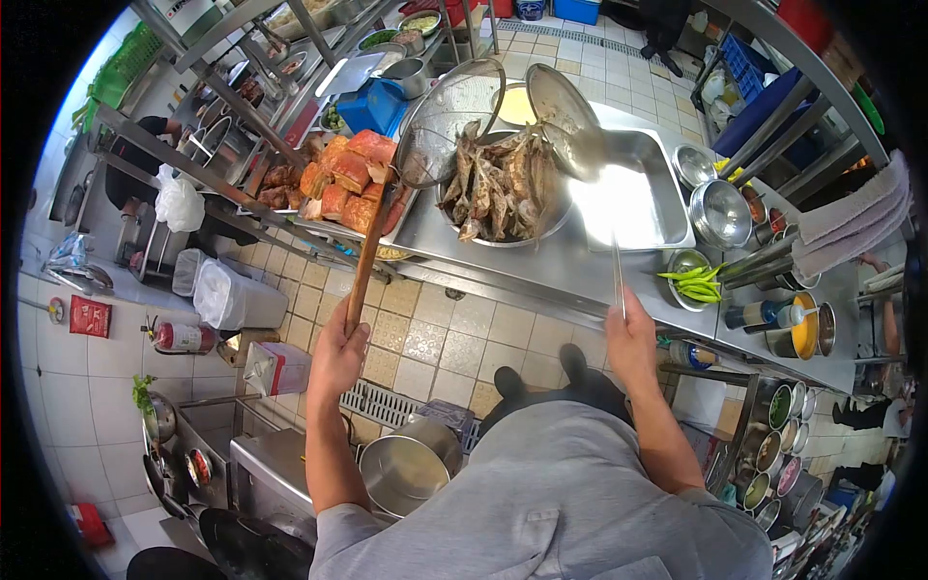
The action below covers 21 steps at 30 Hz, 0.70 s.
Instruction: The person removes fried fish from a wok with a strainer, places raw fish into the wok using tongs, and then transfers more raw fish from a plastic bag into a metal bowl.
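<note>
My left hand grips the long wooden handle of a wire mesh skimmer; the skimmer's basket hangs above the left side of a metal bowl. That bowl is piled with fried fish. A thin metal handle runs up from my right hand, which is closed on it, to a large ladle held tilted over the fish, at the bowl's right side. Both tools are above the steel counter.
A tray of fried orange blocks sits left of the bowl, and a rectangular steel tray right of it. Green chillies in a small bowl and sauce pots stand at the right. Pots lie near my feet on the tiled floor.
</note>
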Motion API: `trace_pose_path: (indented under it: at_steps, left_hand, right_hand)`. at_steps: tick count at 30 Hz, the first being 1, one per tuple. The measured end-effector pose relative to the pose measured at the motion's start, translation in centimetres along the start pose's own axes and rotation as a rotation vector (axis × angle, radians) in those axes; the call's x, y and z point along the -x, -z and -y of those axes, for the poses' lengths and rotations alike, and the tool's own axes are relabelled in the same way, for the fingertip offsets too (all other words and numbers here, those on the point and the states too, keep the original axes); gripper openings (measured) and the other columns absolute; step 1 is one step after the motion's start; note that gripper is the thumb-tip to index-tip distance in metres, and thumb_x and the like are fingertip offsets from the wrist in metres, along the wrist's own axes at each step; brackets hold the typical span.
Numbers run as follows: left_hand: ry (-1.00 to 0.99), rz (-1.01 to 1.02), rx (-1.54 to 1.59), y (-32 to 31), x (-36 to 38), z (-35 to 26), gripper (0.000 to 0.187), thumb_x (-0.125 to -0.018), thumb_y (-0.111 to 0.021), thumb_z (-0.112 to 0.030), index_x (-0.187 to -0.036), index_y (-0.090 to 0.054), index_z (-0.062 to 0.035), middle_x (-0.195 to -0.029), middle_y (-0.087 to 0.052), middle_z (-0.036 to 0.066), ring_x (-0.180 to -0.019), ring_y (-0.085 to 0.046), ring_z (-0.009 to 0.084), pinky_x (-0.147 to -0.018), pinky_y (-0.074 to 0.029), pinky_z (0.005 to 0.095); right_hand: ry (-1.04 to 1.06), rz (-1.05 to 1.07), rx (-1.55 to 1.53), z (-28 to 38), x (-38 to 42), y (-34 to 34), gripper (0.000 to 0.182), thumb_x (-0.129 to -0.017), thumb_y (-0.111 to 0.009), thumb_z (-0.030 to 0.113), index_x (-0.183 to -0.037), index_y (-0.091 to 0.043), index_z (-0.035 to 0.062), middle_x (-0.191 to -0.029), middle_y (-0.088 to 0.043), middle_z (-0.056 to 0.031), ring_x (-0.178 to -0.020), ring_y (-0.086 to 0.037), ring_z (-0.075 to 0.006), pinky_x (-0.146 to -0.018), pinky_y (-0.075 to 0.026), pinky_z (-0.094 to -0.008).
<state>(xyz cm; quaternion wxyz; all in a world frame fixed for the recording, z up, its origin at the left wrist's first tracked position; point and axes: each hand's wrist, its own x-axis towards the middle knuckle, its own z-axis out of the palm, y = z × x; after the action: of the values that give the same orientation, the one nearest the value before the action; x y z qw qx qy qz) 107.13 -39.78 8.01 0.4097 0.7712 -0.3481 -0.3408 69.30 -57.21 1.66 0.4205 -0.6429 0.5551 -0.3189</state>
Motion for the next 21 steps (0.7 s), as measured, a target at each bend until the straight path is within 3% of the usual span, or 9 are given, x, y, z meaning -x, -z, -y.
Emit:
trace_pose_path:
  at_steps: [5, 8, 11, 14, 16, 18, 20, 21]
  left_hand:
    - [-0.005, -0.014, -0.076, 0.1, 0.2, 0.3, 0.05, -0.095, -0.056, -0.001, -0.144, -0.047, -0.0032, -0.085, -0.057, 0.004, -0.073, -0.051, 0.0113, -0.065, -0.045, 0.0282]
    - [-0.125, -0.094, -0.236, -0.1, -0.2, 1.4, 0.049, -0.096, -0.057, -0.003, -0.144, -0.047, -0.0035, -0.093, -0.065, 0.011, -0.082, -0.061, 0.0182, -0.076, -0.05, 0.0333]
    - [-0.106, -0.146, -0.336, -0.2, -0.1, 0.9, 0.048, -0.096, -0.057, -0.006, -0.143, -0.047, -0.0032, -0.104, -0.068, 0.017, -0.092, -0.064, 0.023, -0.086, -0.05, 0.036]
    - [-0.022, -0.133, -0.304, -0.4, -0.1, 0.4, 0.048, -0.096, -0.057, -0.007, -0.143, -0.047, -0.0031, -0.107, -0.068, 0.017, -0.094, -0.065, 0.0234, -0.085, -0.05, 0.0356]
    - [-0.117, -0.135, -0.249, -0.6, -0.5, 1.8, 0.049, -0.097, -0.054, -0.004, -0.145, -0.046, -0.0038, -0.087, -0.056, 0.003, -0.07, -0.05, 0.0109, -0.062, -0.04, 0.0275]
    - [-0.148, -0.136, -0.204, -0.8, -0.7, 2.3, 0.049, -0.098, -0.053, -0.002, -0.146, -0.045, -0.0042, -0.077, -0.049, -0.004, -0.058, -0.041, 0.0046, -0.05, -0.035, 0.0233]
    - [-0.112, -0.139, -0.169, -1.0, -0.6, 2.0, 0.049, -0.098, -0.053, -0.002, -0.146, -0.045, -0.0044, -0.077, -0.049, -0.004, -0.058, -0.041, 0.0045, -0.05, -0.034, 0.023]
    - [-0.111, -0.151, -0.219, -1.1, -0.6, 1.9, 0.049, -0.097, -0.054, -0.004, -0.145, -0.046, -0.0037, -0.089, -0.055, 0.004, -0.072, -0.049, 0.0122, -0.063, -0.039, 0.028]
  right_hand:
    - [0.127, -0.094, -0.024, -0.7, -0.6, -0.4, 0.043, -0.097, -0.054, 0.008, -0.139, -0.054, 0.0018, -0.07, -0.052, -0.004, -0.063, -0.048, -0.0117, -0.058, -0.041, -0.0306]
    - [0.034, -0.078, -0.129, -2.6, -1.2, -0.5, 0.044, -0.098, -0.053, 0.009, -0.141, -0.051, 0.0001, -0.07, -0.052, -0.0017, -0.058, -0.047, -0.0091, -0.053, -0.041, -0.0278]
    - [-0.209, 0.014, -0.46, -0.4, -1.2, 0.4, 0.046, -0.1, -0.053, 0.011, -0.144, -0.046, -0.0005, -0.069, -0.05, -0.0001, -0.049, -0.043, -0.0064, -0.043, -0.037, -0.0256]
    - [-0.264, 0.032, -0.615, 0.5, -1.6, 0.8, 0.048, -0.101, -0.053, 0.011, -0.146, -0.041, 0.001, -0.065, -0.047, -0.0001, -0.042, -0.039, -0.0051, -0.035, -0.033, -0.0246]
    - [-0.248, 0.063, -0.654, 0.1, -1.9, 1.1, 0.048, -0.101, -0.054, 0.012, -0.146, -0.041, 0.0005, -0.065, -0.047, -0.0003, -0.041, -0.039, -0.0061, -0.035, -0.033, -0.0255]
    - [-0.248, 0.093, -0.677, -0.1, -2.1, 1.3, 0.048, -0.1, -0.054, 0.012, -0.145, -0.041, 0.0001, -0.064, -0.047, -0.0005, -0.041, -0.038, -0.0066, -0.034, -0.033, -0.0259]
    - [-0.263, 0.125, -0.683, 0.2, -2.4, 1.5, 0.048, -0.1, -0.054, 0.012, -0.145, -0.041, -0.0001, -0.064, -0.047, -0.0006, -0.04, -0.038, -0.0067, -0.035, -0.033, -0.0259]
    - [-0.265, 0.138, -0.689, 0.2, -2.5, 1.5, 0.049, -0.1, -0.055, 0.012, -0.145, -0.041, 0.0, -0.064, -0.047, -0.0005, -0.041, -0.038, -0.0066, -0.035, -0.034, -0.0258]
